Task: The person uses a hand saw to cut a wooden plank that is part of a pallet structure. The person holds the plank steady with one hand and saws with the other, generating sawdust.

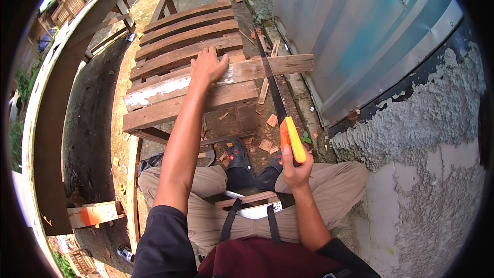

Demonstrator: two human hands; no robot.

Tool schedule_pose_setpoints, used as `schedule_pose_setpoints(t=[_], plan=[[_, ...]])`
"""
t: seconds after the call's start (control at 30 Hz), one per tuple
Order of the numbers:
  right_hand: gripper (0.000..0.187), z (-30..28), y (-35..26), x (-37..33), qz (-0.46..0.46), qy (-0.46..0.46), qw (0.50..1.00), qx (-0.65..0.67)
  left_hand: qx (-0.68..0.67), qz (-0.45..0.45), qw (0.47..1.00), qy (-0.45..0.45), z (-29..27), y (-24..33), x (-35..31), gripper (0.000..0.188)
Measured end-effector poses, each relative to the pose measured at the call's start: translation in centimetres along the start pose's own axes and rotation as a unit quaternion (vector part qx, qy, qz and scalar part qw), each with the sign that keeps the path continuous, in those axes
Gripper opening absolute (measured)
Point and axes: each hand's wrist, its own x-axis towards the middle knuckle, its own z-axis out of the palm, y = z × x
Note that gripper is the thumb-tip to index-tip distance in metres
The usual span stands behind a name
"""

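A weathered wooden plank (288,65) with patches of white paint lies across the near end of a slatted wooden bench (188,35), its right end jutting past the side. My left hand (208,67) bears down on this plank from above, fingers curled toward its far edge. In my right hand (297,169) is the orange and yellow handle of a handsaw (276,90). The dark blade points away from me and crosses the plank's overhanging part, right of the bench. At this angle I cannot tell how deep the teeth sit in the wood.
Close on the right stand a corrugated metal sheet (355,31) and a rough plaster wall (432,113). Wood offcuts (265,145) litter the ground below the saw. A long wooden frame (51,123) runs along the left. A can (125,253) lies at lower left.
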Motion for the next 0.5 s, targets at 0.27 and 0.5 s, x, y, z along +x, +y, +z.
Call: schedule_pose_setpoints(t=[0.27,0.5], plan=[[0.026,-0.2,-4.4,4.2,0.085,-0.001,0.996,0.006,0.04,-0.02,0.974,-0.222,-1.3,1.3,1.1,0.058],[0.025,-3.1,-1.5,1.2,0.165,-0.077,0.983,0.015,0.035,-0.009,0.981,-0.19,-1.9,1.7,-1.2,0.058]])
